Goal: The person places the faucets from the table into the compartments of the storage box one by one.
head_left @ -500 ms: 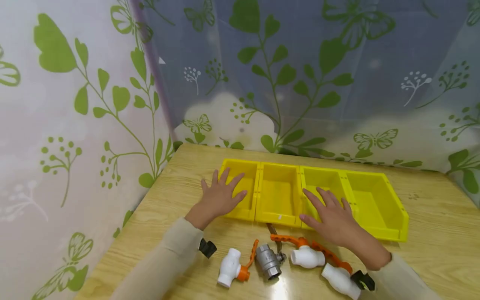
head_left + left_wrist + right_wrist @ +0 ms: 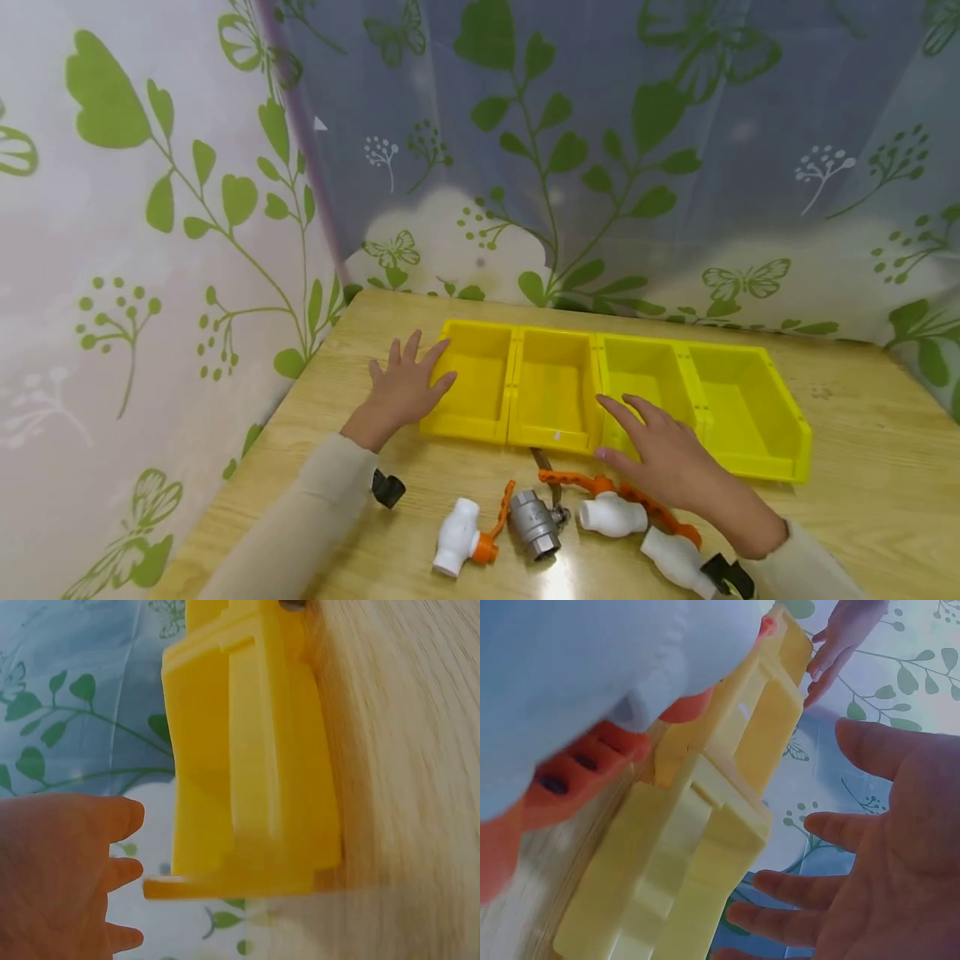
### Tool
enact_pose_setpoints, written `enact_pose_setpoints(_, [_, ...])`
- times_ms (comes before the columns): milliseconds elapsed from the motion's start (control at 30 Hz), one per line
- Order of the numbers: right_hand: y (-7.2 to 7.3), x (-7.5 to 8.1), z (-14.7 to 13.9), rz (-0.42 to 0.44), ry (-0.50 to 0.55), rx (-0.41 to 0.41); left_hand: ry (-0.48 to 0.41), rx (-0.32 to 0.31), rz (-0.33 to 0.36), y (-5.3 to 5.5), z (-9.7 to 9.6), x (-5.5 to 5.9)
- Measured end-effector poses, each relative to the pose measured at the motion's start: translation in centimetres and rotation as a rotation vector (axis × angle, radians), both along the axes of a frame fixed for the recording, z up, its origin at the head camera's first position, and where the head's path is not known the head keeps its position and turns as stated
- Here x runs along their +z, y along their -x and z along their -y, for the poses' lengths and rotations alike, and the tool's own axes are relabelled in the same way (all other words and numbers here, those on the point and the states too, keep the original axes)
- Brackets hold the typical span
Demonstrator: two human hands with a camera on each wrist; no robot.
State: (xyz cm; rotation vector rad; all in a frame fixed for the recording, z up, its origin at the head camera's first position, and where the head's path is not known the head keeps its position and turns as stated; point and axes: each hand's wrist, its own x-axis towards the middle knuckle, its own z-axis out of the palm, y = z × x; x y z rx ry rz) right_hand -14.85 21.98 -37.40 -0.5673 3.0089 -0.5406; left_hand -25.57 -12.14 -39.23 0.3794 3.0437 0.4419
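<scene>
Four joined bins would be several yellow bins (image 2: 555, 442) in a row on the wooden table. My left hand (image 2: 401, 392), fingers spread, is at the left end of the row, its fingertips overlapping the leftmost bin's edge in the head view. In the left wrist view that hand (image 2: 56, 877) shows beside the bin's wall (image 2: 255, 750), holding nothing. Over the front of the third bin from the left hovers my right hand (image 2: 667, 458), fingers loosely extended. The right wrist view shows its palm (image 2: 907, 862) bare, near the yellow bins (image 2: 667, 877).
In front of the bins lie a white valve (image 2: 457, 537) with an orange handle, a metal valve (image 2: 535, 525), and two more white valves, one in the middle (image 2: 613, 515) and one by the right wrist (image 2: 675, 560). A patterned curtain (image 2: 600, 167) hangs behind the table.
My left hand has moved left, from over the leftmost bin to its outer edge. The right hand has shifted slightly down toward me. Bins and valves stay put.
</scene>
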Motion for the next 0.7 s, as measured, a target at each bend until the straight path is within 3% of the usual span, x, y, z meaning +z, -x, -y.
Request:
enact_pose_setpoints(400, [-0.7, 0.0, 0.4, 0.104, 0.033, 0.040, -0.093, 0.034, 0.054, 0.9, 1.5, -0.8])
enact_pose_setpoints(700, [-1.0, 0.4, 0.3, 0.156, 0.004, 0.068, -0.112, 0.020, 0.115, 2.0, 0.6, -0.6])
